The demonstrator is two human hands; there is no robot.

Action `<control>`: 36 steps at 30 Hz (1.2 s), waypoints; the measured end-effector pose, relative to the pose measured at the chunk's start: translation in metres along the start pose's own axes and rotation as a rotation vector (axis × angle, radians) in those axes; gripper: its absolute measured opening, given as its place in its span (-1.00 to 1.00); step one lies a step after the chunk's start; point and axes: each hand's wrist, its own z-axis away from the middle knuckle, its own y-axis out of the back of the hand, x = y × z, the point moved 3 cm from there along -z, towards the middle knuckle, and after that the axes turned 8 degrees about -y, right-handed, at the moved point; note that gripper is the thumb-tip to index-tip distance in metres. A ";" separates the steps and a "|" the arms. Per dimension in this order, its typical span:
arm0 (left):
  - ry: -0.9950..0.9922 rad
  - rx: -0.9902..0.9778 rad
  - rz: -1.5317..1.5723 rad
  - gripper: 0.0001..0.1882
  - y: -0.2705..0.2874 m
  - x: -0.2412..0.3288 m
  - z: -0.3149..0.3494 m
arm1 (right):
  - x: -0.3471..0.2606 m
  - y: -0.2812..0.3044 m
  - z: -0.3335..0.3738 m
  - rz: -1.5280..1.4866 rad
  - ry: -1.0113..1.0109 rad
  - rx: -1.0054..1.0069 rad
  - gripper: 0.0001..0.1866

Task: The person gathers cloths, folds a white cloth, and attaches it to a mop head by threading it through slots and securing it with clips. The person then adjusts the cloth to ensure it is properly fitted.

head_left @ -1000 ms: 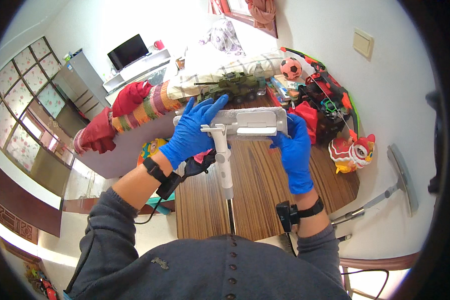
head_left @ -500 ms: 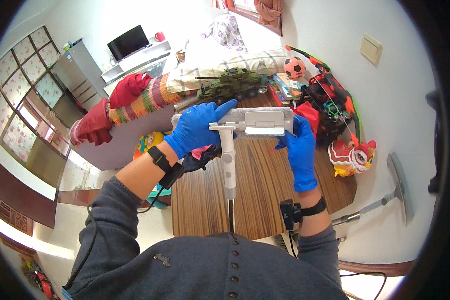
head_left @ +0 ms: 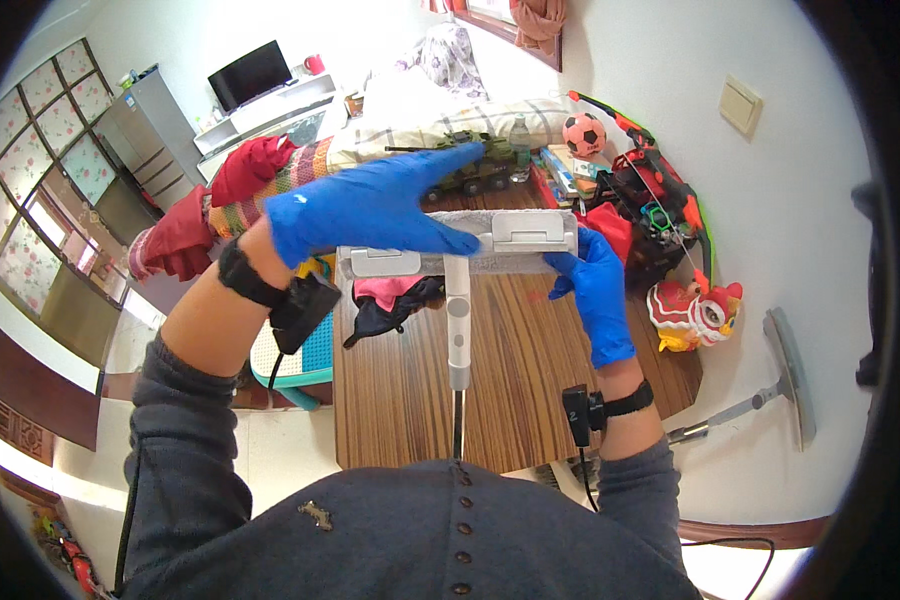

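A flat mop is held up over the wooden table, its grey fluffy pad (head_left: 515, 264) lying crosswise and its white handle (head_left: 458, 340) running toward my body. White clip flaps show on the mop head, a left flap (head_left: 385, 264) and a right flap (head_left: 528, 230). My left hand (head_left: 365, 210), in a blue glove, is spread open over the left half of the head, thumb stretched across near the handle joint; I cannot tell if it touches. My right hand (head_left: 595, 300), also blue-gloved, pinches the right end of the mop head.
Dark and pink cloth items (head_left: 395, 300) lie on the table (head_left: 530, 400). Behind the mop are a toy armoured vehicle (head_left: 470, 183), a bottle (head_left: 520, 150), books (head_left: 568, 175) and a pink ball (head_left: 584, 134). A lion-head toy (head_left: 692, 315) sits right; another flat mop (head_left: 792, 380) leans on the wall.
My left hand has let go around the handle joint, moved left and spread its fingers, uncovering the left flap. My right hand keeps its hold on the right end.
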 end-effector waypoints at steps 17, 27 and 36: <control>0.135 -0.047 -0.242 -0.39 -0.069 -0.009 -0.038 | -0.012 0.001 0.010 0.048 -0.017 0.001 -0.64; 0.068 -0.056 -0.381 -0.54 -0.073 -0.005 -0.043 | -0.015 0.009 0.008 0.055 -0.104 -0.040 -0.62; 0.142 -0.169 -0.252 -0.41 -0.066 -0.005 -0.041 | -0.023 0.005 0.015 0.066 -0.173 -0.055 -0.68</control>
